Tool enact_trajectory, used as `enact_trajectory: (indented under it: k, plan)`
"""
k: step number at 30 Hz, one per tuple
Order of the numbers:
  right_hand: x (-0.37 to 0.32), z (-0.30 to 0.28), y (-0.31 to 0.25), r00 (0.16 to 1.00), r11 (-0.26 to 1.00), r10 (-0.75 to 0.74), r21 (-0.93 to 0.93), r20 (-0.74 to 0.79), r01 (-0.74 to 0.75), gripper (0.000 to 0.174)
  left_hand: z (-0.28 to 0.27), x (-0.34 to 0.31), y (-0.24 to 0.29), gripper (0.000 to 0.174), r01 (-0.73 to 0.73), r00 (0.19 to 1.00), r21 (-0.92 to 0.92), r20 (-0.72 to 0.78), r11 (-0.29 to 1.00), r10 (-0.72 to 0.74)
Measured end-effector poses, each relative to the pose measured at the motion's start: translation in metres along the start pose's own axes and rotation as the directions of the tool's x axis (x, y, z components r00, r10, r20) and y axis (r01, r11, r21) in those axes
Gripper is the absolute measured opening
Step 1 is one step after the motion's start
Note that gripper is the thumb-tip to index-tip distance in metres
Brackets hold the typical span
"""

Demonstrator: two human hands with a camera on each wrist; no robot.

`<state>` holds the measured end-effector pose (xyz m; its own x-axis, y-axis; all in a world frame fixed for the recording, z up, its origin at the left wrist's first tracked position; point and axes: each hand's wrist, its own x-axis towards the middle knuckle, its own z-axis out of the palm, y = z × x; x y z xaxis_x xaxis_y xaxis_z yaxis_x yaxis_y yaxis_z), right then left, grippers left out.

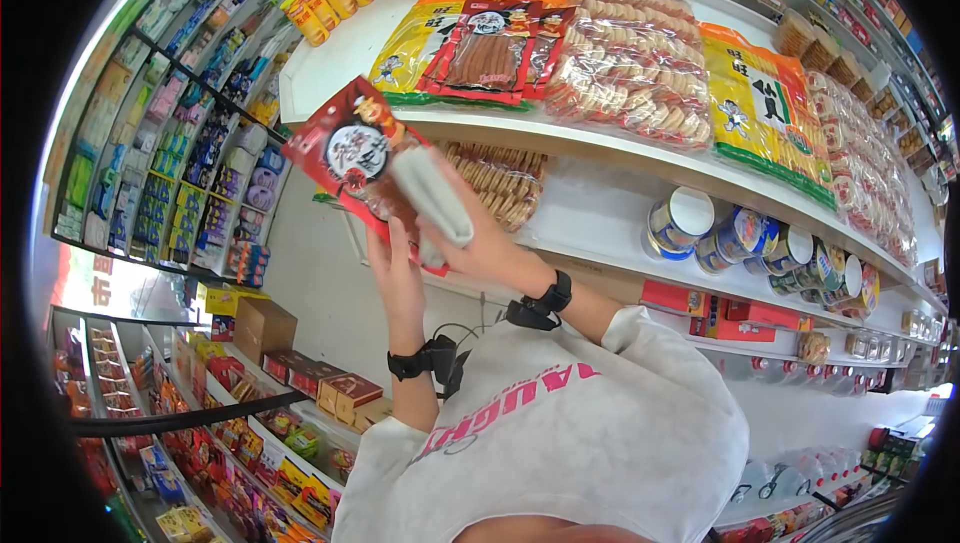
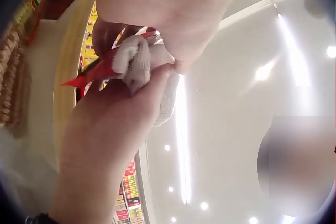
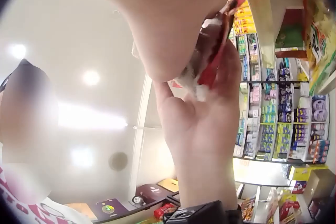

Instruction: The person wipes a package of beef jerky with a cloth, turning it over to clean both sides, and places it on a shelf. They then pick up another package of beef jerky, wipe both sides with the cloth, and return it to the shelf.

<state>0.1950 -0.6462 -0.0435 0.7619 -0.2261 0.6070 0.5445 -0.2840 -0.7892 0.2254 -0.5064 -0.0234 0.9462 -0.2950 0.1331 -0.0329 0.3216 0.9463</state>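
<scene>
Edges: white shelf lip (image 1: 640, 158) runs just behind your raised hands. Biscuit bags (image 1: 630, 63) lie on the shelf above it, and tins (image 1: 680, 223) sit on the tier below, to your right. Open room: aisle air to your left, between your hands and the far racks (image 1: 190, 143). Held item: red snack packet (image 1: 350, 148), tilted, up in front of the shelf lip. Your left hand (image 1: 398, 268) grips its lower edge from beneath, fingers curled. Your right hand (image 1: 485, 243) clasps a folded white cloth (image 1: 432, 193), pressed flat against the packet's face, just beside the left hand.
</scene>
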Motion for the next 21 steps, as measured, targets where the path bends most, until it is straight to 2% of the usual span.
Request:
enact_trajectory:
  k: [1,2,4,5,7,10,11,14,15,17,18,19,21]
  plan:
    - [0.005,-0.004,0.005,0.996,0.998,0.038,0.06,-0.083,-0.033,0.08,0.005,0.002,0.002,0.05,0.002,1.0,-0.001,0.001,1.0,-0.002]
    - [0.008,-0.017,0.01,0.986,0.998,0.062,0.026,-0.154,-0.059,0.074,0.01,0.005,0.004,0.049,0.003,1.0,-0.001,0.003,1.0,-0.003]
    - [0.012,-0.042,0.03,0.969,0.984,0.17,0.08,-0.182,-0.157,0.067,0.014,0.014,0.001,0.049,-0.024,0.999,0.018,-0.021,1.0,0.024]
    - [0.013,-0.054,0.037,0.955,0.968,0.235,0.135,-0.182,-0.212,0.064,0.017,0.019,0.002,0.048,-0.027,1.0,-0.061,0.002,0.998,0.027]
    - [0.016,-0.076,0.028,0.913,0.877,0.395,0.336,-0.103,-0.342,0.057,0.022,0.033,0.004,0.048,-0.004,1.0,-0.072,0.03,0.997,0.006]
    - [0.007,-0.104,0.008,0.819,0.764,0.548,0.294,0.171,-0.574,0.051,0.022,0.053,0.0,0.046,0.056,0.996,-0.036,0.07,0.998,-0.054]
    - [0.002,-0.097,0.007,0.952,0.914,0.304,0.269,0.042,-0.304,0.047,0.022,0.062,-0.004,0.046,0.077,0.993,-0.014,0.088,0.997,-0.076]
    - [0.002,-0.106,0.02,0.95,0.928,0.296,0.265,-0.104,-0.26,0.044,0.027,0.09,-0.026,0.043,-0.195,0.971,0.329,0.197,0.924,0.135]
    - [0.007,-0.111,0.028,0.941,0.946,0.287,0.206,-0.178,-0.249,0.039,0.034,0.098,-0.025,0.047,-0.194,0.973,0.344,0.188,0.919,0.135]
    - [0.033,-0.114,0.029,0.897,0.953,0.281,0.207,-0.342,-0.22,0.036,0.051,0.115,-0.025,0.054,-0.182,0.979,0.372,0.159,0.91,0.13]
    - [0.045,-0.118,0.03,0.866,0.957,0.277,0.205,-0.417,-0.207,0.035,0.062,0.119,-0.023,0.055,-0.255,0.967,0.425,0.124,0.869,0.224]
    - [0.056,-0.126,0.035,0.865,0.953,0.301,0.139,-0.402,-0.268,0.034,0.074,0.123,-0.021,0.056,-0.317,0.945,0.483,0.087,0.816,0.315]
    - [0.072,-0.147,0.043,0.859,0.928,0.345,0.002,-0.378,-0.371,0.034,0.06,0.12,-0.043,0.051,-0.283,0.943,0.486,0.296,0.827,0.149]
